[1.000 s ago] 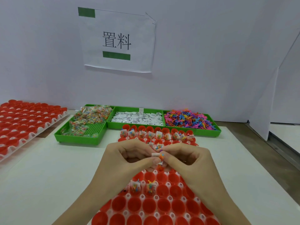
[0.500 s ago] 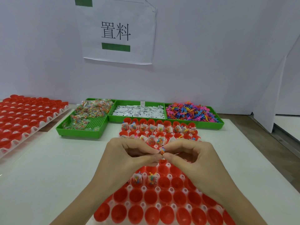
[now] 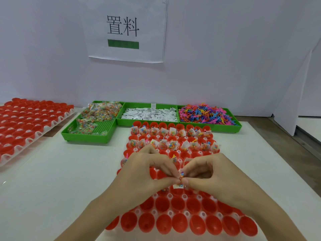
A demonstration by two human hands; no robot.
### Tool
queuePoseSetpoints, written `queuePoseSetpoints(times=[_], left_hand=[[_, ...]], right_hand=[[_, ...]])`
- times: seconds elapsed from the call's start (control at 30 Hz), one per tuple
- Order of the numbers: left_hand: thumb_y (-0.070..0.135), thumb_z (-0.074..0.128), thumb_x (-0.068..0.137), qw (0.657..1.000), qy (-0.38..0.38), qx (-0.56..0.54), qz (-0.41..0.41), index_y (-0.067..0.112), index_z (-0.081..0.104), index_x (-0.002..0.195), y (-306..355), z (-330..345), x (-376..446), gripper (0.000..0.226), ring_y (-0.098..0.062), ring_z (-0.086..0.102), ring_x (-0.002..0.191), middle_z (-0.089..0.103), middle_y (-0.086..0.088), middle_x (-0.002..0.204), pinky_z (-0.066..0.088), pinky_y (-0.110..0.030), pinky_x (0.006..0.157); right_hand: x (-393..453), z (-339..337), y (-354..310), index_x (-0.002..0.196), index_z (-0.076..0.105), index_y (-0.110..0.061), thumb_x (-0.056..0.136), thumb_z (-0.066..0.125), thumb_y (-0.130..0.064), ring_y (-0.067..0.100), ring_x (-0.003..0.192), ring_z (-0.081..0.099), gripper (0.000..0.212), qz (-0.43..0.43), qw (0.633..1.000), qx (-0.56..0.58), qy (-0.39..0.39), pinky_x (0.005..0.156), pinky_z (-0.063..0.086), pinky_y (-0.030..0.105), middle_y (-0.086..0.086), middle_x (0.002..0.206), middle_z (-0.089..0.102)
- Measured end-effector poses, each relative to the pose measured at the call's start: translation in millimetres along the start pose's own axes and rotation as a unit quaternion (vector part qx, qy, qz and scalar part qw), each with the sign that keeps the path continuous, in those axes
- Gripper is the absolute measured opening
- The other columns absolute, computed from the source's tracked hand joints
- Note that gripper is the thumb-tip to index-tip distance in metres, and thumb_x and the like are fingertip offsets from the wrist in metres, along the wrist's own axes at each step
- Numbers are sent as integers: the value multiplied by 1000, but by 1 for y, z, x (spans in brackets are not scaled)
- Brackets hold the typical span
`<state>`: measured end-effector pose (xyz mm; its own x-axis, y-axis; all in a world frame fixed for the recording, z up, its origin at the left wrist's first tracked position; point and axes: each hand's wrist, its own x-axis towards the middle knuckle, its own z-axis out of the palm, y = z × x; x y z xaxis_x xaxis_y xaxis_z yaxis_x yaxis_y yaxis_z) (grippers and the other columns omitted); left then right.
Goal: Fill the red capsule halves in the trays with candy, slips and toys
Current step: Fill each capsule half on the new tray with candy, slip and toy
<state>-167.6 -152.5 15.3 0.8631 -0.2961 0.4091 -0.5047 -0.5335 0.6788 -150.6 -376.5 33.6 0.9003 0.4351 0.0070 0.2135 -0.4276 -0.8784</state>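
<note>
white table [image 3: 69, 171], candy packet [image 3: 181, 176] between hands [image 3: 173, 173]

— What do we have at the centre of the frame?
— Our left hand [image 3: 144, 173] and right hand [image 3: 206, 173] meet fingertip to fingertip, pinching a small candy packet [image 3: 181, 177] just above the tray of red capsule halves [image 3: 180, 223].
— And the rows further up?
— The upper rows already hold packets; those at the bottom stand bare. Above, we see three green bins: candy [image 3: 97, 115], slips [image 3: 149, 114], toys [image 3: 206, 114]. A second tray [image 3: 26, 122] sits at the left edge of the worktop [image 3: 60, 171].
</note>
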Motion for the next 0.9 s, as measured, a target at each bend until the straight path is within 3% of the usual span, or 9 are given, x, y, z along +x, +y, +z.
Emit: queuePoseSetpoints(times=[0.13,0.33,0.5,0.63,0.9], left_hand=[[51,84,72,999,-12,32,-7,40,76,85,-3,1,0,19,-9,59,99,70,28,85,52,-32,82],[46,87,72,996,-26,86,-23,38,74,82,-3,3,-3,18,-4,55,99,49,20,95,43,-13,83],[38,87,77,993,-49,105,24,35,73,79,0,3,-3,15,-4,50,101,52,14,92,44,-16,80],[31,87,79,987,-48,138,73,29,73,75,1,3,-2,15,-9,47,97,63,15,77,49,-32,76],[34,87,79,972,-48,188,133,26,75,78,3,5,0,14,-11,48,93,65,17,92,50,-30,76]], right_hand=[[1,6,3,93,77,-29,82,84,-23,7,80,76,15,9,999,-39,-2,82,60,25,-8,79,78],[1,8,1,84,77,-30,80,86,-20,1,76,73,14,-29,995,-98,2,70,55,14,-15,77,76],[1,7,-1,86,77,-33,82,84,-21,-1,78,72,15,-64,987,-148,-17,65,50,10,-20,77,75],[0,5,-2,88,78,-33,82,84,-24,0,81,70,12,-78,982,-169,-23,66,49,10,-22,81,74],[-1,5,-1,82,78,-39,77,87,-34,-4,89,58,11,-65,975,-213,11,70,48,14,-20,97,63]])
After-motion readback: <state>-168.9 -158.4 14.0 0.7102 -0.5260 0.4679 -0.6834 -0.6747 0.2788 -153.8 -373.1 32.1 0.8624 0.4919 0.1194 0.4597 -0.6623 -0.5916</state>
